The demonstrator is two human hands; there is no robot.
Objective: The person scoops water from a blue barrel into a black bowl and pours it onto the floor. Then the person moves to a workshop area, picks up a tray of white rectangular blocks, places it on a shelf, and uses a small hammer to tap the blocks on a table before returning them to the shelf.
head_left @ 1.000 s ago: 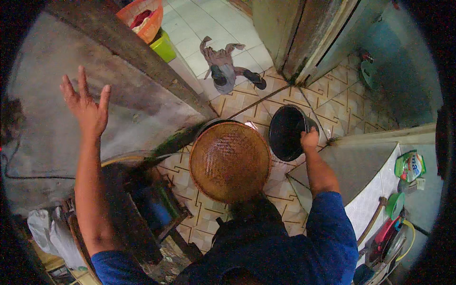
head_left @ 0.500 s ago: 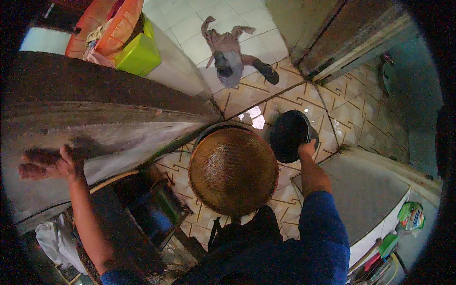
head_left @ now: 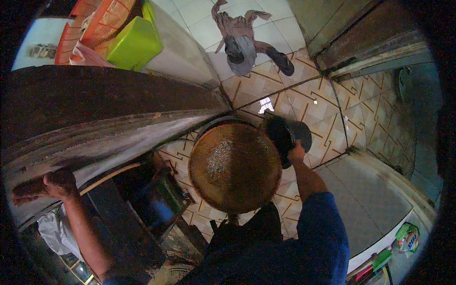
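My right hand (head_left: 296, 152) grips the rim of a dark bucket (head_left: 300, 134), which is tipped with its mouth toward the basket. Beside it, in the middle, a round woven brown basket (head_left: 232, 166) lies over a dark round vessel (head_left: 223, 124) whose rim shows at the far side. The basket's surface looks shiny and wet. Out to the left, my left hand (head_left: 59, 184) has its fingers stretched out over the whitish wall face (head_left: 95, 154); whether it touches the wall I cannot tell. It holds nothing.
A grey tiled step (head_left: 361, 190) lies to the right, a dark cabinet-like piece (head_left: 161, 199) to the left. Crumpled clothes (head_left: 240, 42) lie on the floor ahead. A lime-green container (head_left: 135, 42) and orange basket (head_left: 102, 28) stand upper left. The patterned floor (head_left: 308, 109) has bright reflections.
My right hand has tipped the bucket and brought it left against the basket's edge. My left hand has moved down and slightly left along the wall. The view has shifted a little.
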